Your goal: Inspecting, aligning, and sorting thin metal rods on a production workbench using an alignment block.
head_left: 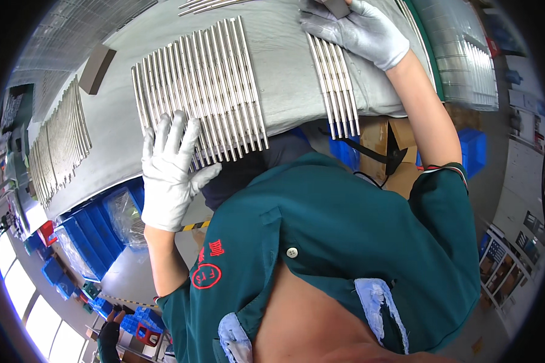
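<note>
My left hand (168,172), in a white glove, lies with fingers spread over the near left ends of a wide row of shiny metal rods (200,91). Those rods lie side by side on a grey cloth-covered table (287,78), their near ends reaching past its edge. At the top of the view my right hand (363,33), also gloved and with greyed fingertips, grips a small grey block (337,7), partly cut off by the frame. Beneath that hand a narrower group of metal rods (336,91) sticks out over the table edge.
A longer grey block (98,68) rests at the table's left, beside another row of rods (59,145). More rods (215,6) lie at the far edge. Clear plastic trays (466,54) stand at right; blue bins (91,227) and a cardboard box (399,145) sit below the table.
</note>
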Demonstrator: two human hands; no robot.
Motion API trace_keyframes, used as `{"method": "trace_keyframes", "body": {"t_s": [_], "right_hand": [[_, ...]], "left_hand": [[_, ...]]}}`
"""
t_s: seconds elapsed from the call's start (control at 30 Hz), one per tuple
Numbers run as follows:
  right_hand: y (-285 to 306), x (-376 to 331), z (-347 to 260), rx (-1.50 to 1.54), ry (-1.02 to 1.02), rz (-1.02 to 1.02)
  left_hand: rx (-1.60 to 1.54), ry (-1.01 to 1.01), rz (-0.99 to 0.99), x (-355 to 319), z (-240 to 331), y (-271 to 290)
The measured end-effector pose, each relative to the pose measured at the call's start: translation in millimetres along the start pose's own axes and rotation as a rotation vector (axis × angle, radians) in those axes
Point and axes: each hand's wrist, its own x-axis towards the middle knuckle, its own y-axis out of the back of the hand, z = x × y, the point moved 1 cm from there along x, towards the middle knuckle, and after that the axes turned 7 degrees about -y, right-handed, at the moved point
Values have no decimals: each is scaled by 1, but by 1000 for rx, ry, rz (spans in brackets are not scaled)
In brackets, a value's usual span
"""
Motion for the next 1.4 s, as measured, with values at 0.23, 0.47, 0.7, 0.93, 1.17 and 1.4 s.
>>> {"method": "trace_keyframes", "body": {"t_s": [0.23, 0.47, 0.7, 0.93, 1.17, 1.4], "right_hand": [[-6, 30, 18, 221, -185, -50], [-7, 60, 37, 193, -295, -211], [-13, 31, 21, 7, -183, -41], [6, 7, -2, -32, -112, -81], [-1, 11, 3, -10, -119, -40], [-21, 35, 23, 28, -196, -46]], "left_hand": [[15, 0, 59, -1, 1, 4], [-4, -1, 65, 2, 1, 3], [12, 76, 103, -12, -10, 0], [17, 112, 96, -17, -17, 4], [-14, 125, 95, -16, -16, 4], [-12, 122, 117, -20, -15, 2]]}}
